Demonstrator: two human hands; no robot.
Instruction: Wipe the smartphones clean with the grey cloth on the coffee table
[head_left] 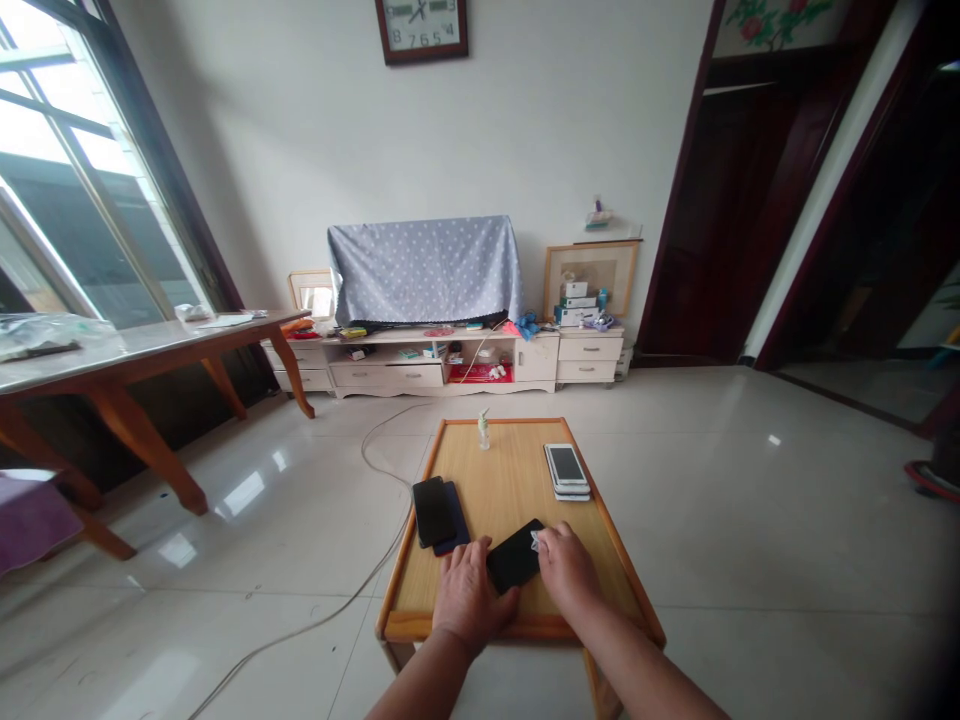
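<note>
A black smartphone (514,560) lies tilted at an angle near the front edge of a small wooden table (510,455). My left hand (470,592) grips its left and lower edge between thumb and fingers. In my right hand (568,565) a small white cloth or tissue (535,541) is pinched against the phone's upper right part. Left of my hands, a black phone (433,511) rests partly over a dark blue one (456,530). At the table's right edge sits a stack of white-framed phones (567,468).
A small clear spray bottle (484,432) stands at the table's far side. A cable (322,615) runs across the tiled floor on the left. Beyond are a low white cabinet (390,376), a cloth-covered screen shape (427,268) and a larger table (150,350) by the window.
</note>
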